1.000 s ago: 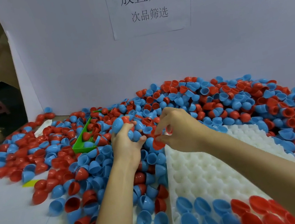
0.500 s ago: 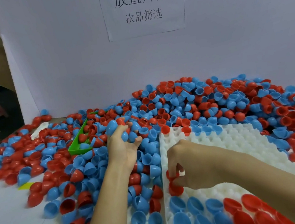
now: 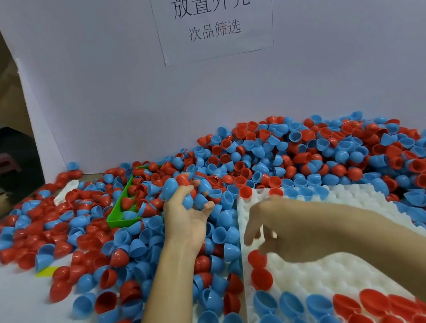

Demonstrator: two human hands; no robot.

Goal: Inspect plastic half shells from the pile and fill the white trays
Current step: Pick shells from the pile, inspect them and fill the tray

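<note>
Left hand point(image 3: 186, 212) cradles spare blue shells point(image 3: 183, 191) as stock; right hand point(image 3: 272, 229), fingers apart and empty, hovers above the white tray point(image 3: 352, 273).

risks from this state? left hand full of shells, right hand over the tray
1. The left hand grips several blue shells at once, loosely stacked; one could slip back into the pile uninspected.
2. Loose shells crowd the white tray at its far and left edges; some may roll into empty pockets unchecked.
3. The right hand hovers blurred just above the red shells in the tray's left column; its forearm could knock seated ones.
</note>
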